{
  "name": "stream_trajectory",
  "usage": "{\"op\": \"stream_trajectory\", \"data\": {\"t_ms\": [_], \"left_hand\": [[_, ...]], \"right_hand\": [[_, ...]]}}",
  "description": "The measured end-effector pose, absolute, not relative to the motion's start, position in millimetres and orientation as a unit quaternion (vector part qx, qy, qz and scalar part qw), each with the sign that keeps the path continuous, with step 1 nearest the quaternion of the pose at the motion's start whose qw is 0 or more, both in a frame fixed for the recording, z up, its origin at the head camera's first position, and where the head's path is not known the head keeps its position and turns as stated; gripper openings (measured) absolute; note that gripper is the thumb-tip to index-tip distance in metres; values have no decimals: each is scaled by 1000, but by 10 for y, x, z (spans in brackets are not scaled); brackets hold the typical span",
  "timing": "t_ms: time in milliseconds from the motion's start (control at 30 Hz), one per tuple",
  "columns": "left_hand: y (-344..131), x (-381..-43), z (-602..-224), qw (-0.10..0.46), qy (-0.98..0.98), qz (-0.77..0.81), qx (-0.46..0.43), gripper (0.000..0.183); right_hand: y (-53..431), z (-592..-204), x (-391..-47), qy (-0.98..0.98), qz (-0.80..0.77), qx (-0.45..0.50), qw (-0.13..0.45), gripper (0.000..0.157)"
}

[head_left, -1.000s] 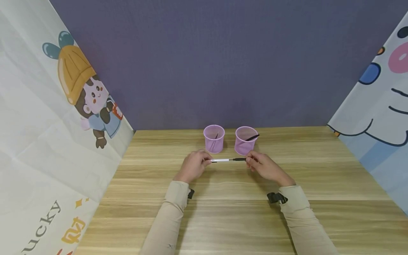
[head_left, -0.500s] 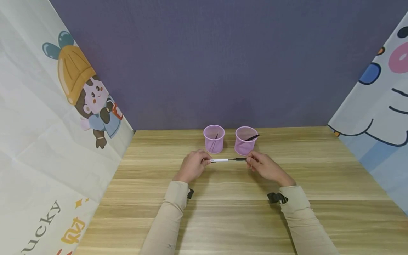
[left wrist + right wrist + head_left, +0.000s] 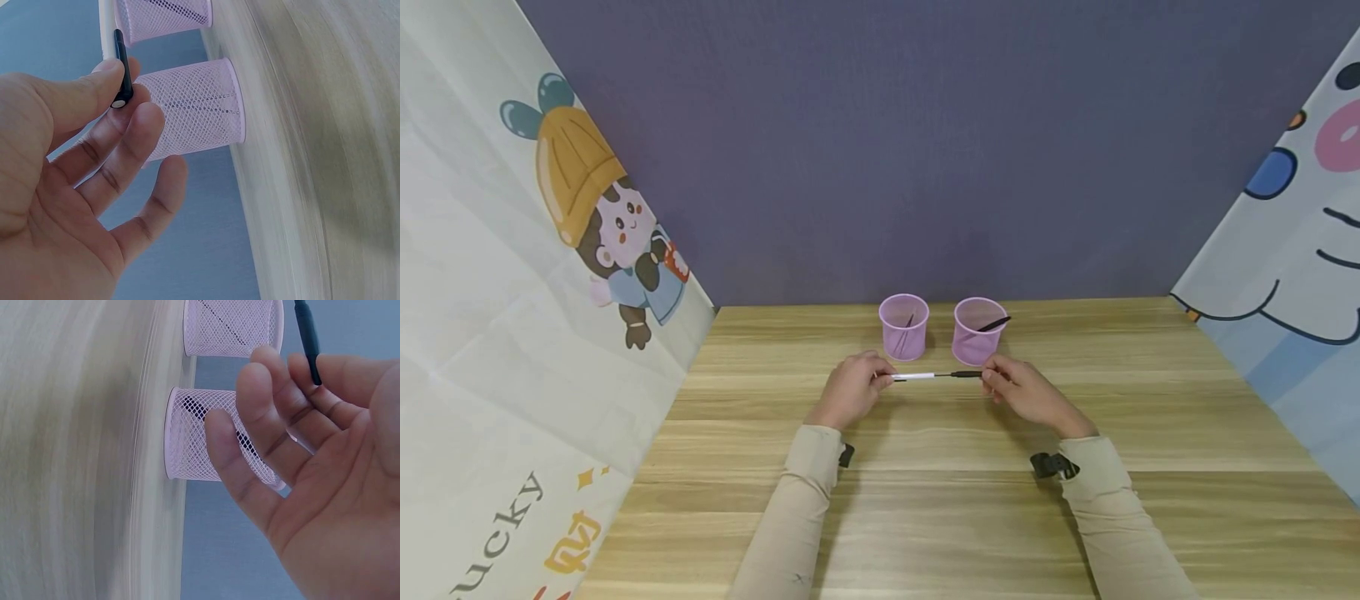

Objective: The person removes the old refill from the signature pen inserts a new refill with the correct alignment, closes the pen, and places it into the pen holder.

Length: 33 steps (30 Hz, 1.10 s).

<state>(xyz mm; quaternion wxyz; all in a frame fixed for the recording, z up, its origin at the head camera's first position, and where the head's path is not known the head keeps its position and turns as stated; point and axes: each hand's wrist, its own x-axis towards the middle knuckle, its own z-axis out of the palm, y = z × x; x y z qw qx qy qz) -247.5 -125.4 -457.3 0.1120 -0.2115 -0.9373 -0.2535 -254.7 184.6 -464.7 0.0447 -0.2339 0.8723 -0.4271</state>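
In the head view my left hand [image 3: 852, 390] pinches the far end of a white pen barrel [image 3: 916, 377] between thumb and fingertips. Its black clip [image 3: 122, 70] shows in the left wrist view, beside the thumb. My right hand [image 3: 1028, 394] pinches a black pen grip section [image 3: 967, 374], seen also from the right wrist as a dark tapered piece [image 3: 306, 330]. A thin dark rod [image 3: 943, 375] spans the gap between barrel and grip section. Both hands hold the pen level above the table, its parts in one line. The other fingers are loosely bent.
Two pink mesh pen cups stand just beyond the hands. The left cup [image 3: 903, 329] contains thin dark sticks; the right cup [image 3: 977, 333] has a black stick-like piece [image 3: 995, 324] leaning over its rim. Behind the wooden table [image 3: 925, 517] rises a dark blue-grey panel [image 3: 880, 150].
My left hand has shifted slightly left with the white barrel, and my right hand slightly right with the black grip section. More of the thin rod shows between them. The cups stay put.
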Motion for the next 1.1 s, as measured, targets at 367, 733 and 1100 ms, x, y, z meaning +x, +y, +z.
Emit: {"op": "stream_trajectory", "data": {"t_ms": [367, 733, 1100], "left_hand": [[-1269, -2485, -4568, 107, -939, -256, -205, 7], [-1281, -2476, -4560, 111, -937, -260, -204, 6], [-1297, -2470, -4549, 112, -938, -261, -201, 6]], "right_hand": [[1869, -4662, -2564, 871, -430, -232, 47, 20], [1890, -4673, -2568, 870, -431, -235, 45, 21], [1907, -4669, -2568, 867, -436, -237, 39, 22]]}}
